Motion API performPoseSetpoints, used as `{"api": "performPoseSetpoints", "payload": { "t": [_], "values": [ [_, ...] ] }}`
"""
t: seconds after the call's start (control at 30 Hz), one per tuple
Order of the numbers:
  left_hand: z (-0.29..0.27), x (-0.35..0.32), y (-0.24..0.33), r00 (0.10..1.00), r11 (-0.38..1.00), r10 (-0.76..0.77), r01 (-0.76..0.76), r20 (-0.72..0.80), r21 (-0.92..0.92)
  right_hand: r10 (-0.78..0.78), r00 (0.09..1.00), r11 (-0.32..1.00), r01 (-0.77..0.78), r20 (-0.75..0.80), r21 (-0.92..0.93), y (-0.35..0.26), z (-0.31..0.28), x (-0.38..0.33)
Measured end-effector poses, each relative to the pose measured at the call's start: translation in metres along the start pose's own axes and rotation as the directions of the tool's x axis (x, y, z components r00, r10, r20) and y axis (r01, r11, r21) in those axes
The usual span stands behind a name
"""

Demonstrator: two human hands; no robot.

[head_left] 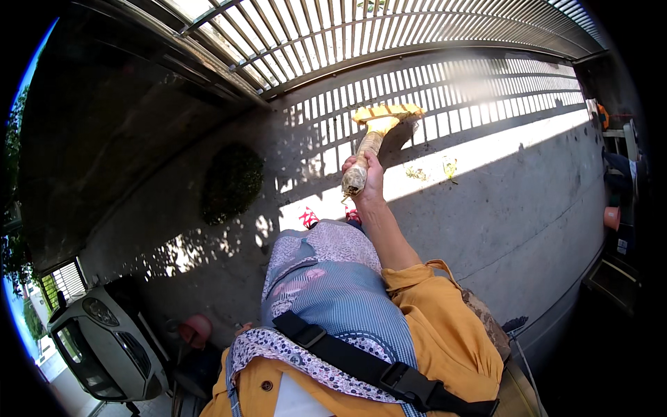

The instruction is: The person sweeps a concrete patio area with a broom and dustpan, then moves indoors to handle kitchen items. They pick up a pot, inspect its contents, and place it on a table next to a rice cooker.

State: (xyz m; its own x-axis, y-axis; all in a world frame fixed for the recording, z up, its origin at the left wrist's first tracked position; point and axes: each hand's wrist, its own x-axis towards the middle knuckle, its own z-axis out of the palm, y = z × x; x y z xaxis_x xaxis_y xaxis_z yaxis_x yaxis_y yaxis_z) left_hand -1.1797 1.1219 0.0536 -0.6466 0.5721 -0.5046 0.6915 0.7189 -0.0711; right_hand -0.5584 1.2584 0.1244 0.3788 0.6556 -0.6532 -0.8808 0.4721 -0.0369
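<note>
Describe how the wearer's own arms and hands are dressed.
The right hand is bare, with no glove or watch visible. The forearm is uncovered up to a loose, plain mustard-yellow sleeve, which ends in a cuff near the elbow. Of the left hand only a small part shows, without a glove; its sleeve cannot be made out.

Broom (379,126) in the right fingers (349,164), railing (389,28) ahead, car (108,344) far left, leaves (450,169) on the ground (486,215) rightward.

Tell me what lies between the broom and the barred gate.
In the head view, sun-striped floor lies between the broom and the gate; I see no object there.
</note>
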Motion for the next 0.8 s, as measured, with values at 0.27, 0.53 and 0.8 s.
{"api": "performPoseSetpoints", "payload": {
  "t": [0.27, 0.53, 0.8],
  "values": [
    [-0.001, 0.003, -0.001, 1.000, 1.000, 0.014, -0.014, 0.000, 0.026, 0.196, 0.975, 0.848, -0.221, -0.103, -0.482, 0.010, -0.073, 0.036],
    [-0.003, 0.010, 0.002, 1.000, 1.000, 0.016, -0.015, -0.019, 0.024, 0.239, 0.960, 0.967, -0.250, -0.148, -0.057, -0.026, -0.118, 0.018],
    [0.003, 0.003, -0.008, 1.000, 1.000, 0.004, -0.004, -0.023, 0.007, 0.170, 0.982, 0.957, -0.186, -0.087, -0.224, -0.004, -0.058, -0.089]
  ]
}}
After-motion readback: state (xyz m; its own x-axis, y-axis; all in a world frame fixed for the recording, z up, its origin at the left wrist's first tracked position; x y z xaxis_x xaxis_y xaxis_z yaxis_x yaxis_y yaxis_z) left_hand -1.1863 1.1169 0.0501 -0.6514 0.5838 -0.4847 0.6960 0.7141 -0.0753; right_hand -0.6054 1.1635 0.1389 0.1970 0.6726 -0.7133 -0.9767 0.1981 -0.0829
